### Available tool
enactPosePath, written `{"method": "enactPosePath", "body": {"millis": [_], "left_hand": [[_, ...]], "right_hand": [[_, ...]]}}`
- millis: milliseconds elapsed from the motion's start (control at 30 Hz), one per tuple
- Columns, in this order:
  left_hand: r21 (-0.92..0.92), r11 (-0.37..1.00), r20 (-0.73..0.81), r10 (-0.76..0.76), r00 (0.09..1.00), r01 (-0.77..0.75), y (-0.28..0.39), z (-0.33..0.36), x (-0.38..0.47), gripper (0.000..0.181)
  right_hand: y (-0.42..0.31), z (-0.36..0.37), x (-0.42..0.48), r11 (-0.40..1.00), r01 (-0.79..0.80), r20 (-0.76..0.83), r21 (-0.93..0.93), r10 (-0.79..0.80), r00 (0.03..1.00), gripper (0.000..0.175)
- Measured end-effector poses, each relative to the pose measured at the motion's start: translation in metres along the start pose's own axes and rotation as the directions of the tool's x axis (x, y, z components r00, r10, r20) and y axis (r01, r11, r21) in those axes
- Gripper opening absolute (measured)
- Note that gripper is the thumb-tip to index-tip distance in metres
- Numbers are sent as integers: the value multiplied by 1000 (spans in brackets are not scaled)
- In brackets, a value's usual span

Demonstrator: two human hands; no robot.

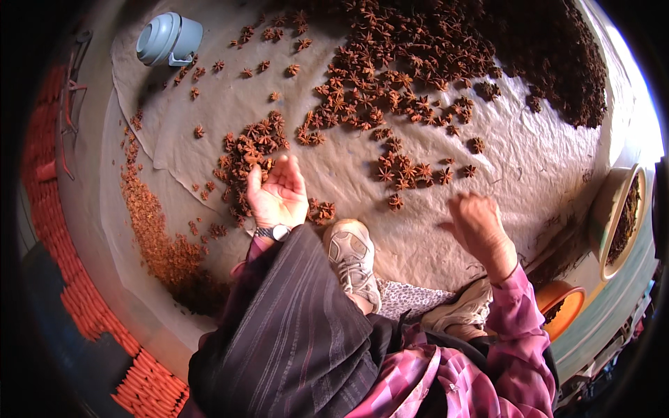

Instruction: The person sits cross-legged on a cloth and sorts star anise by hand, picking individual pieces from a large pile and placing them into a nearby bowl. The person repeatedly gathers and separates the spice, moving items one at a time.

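My left hand is palm up over the cloth sheet, fingers slightly curled, and the palm shows bare. A watch is on that wrist. Just beyond its thumb and fingers lies a small heap of reddish-brown star anise. My right hand hovers over the sheet with its back towards me. Its fingers are curled under, so whether anything is in them is hidden. Up and left of the right hand sits a loose cluster of star anise. A larger spread of star anise stretches away ahead.
A dark pile fills the far right. Orange-brown fragments trail along the left. A light-blue mug lies on its side. A cream tub and an orange bowl stand at right. My shoe rests between the hands.
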State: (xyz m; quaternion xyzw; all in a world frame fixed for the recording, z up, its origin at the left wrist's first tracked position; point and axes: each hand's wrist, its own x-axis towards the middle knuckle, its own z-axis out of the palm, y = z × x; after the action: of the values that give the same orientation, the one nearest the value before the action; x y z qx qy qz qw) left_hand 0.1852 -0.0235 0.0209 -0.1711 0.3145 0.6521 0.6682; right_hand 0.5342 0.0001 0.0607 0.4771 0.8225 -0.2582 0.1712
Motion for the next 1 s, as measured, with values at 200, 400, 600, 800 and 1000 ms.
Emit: {"method": "enactPosePath", "body": {"millis": [200, 400, 600, 800, 1000], "left_hand": [[906, 419, -33, -75, 997, 62, -74, 20, 11, 56], [955, 294, 80, -396, 915, 43, -82, 44, -4, 37], [885, 447, 465, -865, 187, -134, -93, 63, -31, 38], [461, -808, -110, -462, 880, -366, 17, 19, -21, 26], [810, -519, 68, -381, 922, -274, -19, 20, -3, 34]], "right_hand": [[-26, 9, 139, 987, 6, -531, 163, 83, 843, 14], [-73, -16, 71, 248, 154, -192, 956, 137, 972, 13], [44, 50, 7, 810, -219, -334, 544, 448, 829, 6], [-30, -34, 59, 969, 13, -410, 246, 92, 908, 25], [-45, 5, 175, 910, 410, -608, -67, -363, 706, 19]]}}
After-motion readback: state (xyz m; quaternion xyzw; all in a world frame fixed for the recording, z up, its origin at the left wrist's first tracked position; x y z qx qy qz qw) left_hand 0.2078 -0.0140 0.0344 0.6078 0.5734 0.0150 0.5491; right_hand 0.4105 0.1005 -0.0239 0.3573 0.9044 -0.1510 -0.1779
